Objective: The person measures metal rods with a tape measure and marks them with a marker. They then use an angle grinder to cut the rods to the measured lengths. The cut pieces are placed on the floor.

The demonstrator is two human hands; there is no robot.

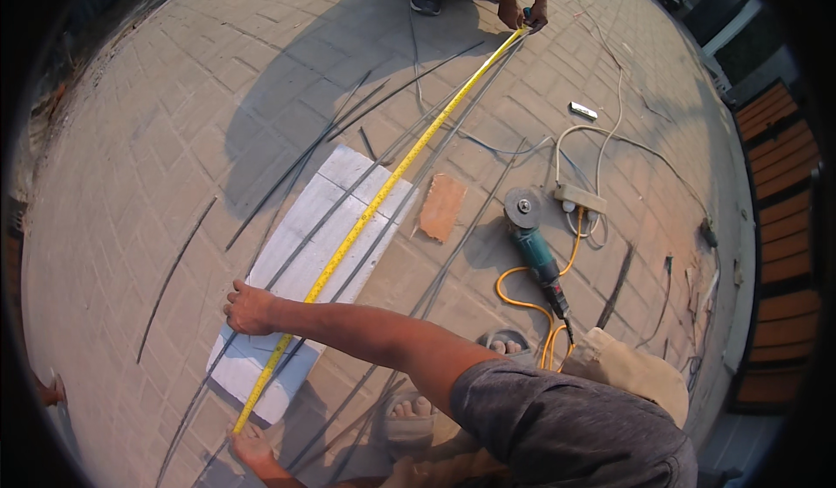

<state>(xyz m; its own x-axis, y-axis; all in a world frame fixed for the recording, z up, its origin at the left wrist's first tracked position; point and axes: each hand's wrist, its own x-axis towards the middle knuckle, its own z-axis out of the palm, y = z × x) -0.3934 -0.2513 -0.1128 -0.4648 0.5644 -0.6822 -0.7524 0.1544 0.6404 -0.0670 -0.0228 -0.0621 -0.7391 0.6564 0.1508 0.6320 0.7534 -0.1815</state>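
Note:
A yellow tape measure (pixel 383 194) is stretched diagonally over a pale whitish block (pixel 340 161) with lines across it, between thin metal rods (pixel 335 205). At its near end, my left hand (pixel 252 447) pinches the tape. My right hand (pixel 251 308), its arm reaching across above the tape, is closed over one rod at the block's left edge; the fingers' undersides are hidden. At the far end, another person's two hands (pixel 523 16) hold the tape and the rod ends together. That person crouches, partly cut off by the top edge.
A green angle grinder (pixel 540 257) with an orange cord lies right of the rods, beside a power strip (pixel 579 199) and cables. A reddish tile piece (pixel 442 208) rests near the block. More loose rods (pixel 174 279) lie on brick paving. My sandalled feet (pixel 409 414) are close by.

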